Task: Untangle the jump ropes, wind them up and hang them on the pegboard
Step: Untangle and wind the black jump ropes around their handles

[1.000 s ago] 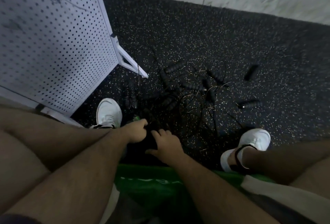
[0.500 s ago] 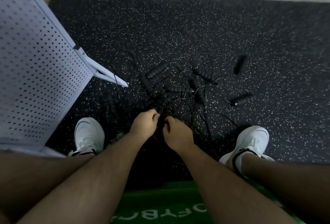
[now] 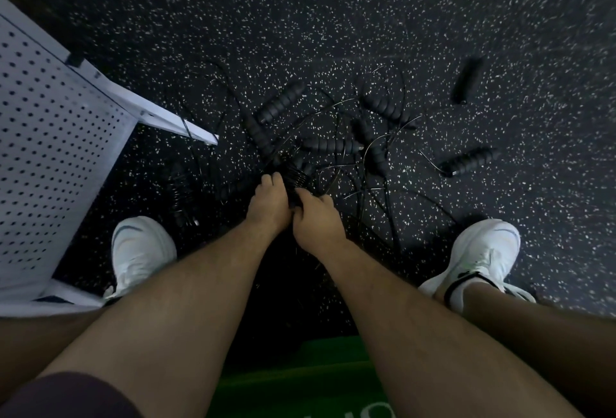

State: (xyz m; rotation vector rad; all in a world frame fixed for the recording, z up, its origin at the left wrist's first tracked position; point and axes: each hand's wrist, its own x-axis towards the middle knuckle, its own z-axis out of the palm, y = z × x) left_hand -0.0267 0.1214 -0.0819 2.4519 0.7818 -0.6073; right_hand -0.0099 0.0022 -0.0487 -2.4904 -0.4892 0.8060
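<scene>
Location of work: the jump ropes (image 3: 333, 151) lie in one black tangle on the speckled floor (image 3: 333, 17), between my feet and ahead of them.
Pegboard: the white pegboard (image 3: 50, 151) stands to my left, apart from the tangle; I see no rope hung on the part in view.
Left grip: my left grip (image 3: 268, 207) is at the near edge of the tangle, fingers curled onto a coiled bundle (image 3: 293, 174) of cord.
Right grip: my right grip (image 3: 316, 217) touches the left one and is closed on the same bundle from the other side. The dark hides the exact finger placement.
Outlying parts: one ribbed handle (image 3: 466, 79) lies well apart at far right; a second handle (image 3: 470, 161) lies nearer, its cord leading back toward the pile.
Step in hand: judged as separating one rope from the rest; no rope looks wound or hung yet.
Handling, cord: thin, limp and probably light. It is likely to spring, loop and snag on its neighbours. A hard pull would probably tighten knots.
Handling, handles: stiff, thick and ribbed, so they should offer secure purchase without slipping.
Recommended hold: take a handle in one grip and feed its cord out through the other, loop by loop.
Risk: lifting the bundle could drag the whole pile along with it.
</scene>
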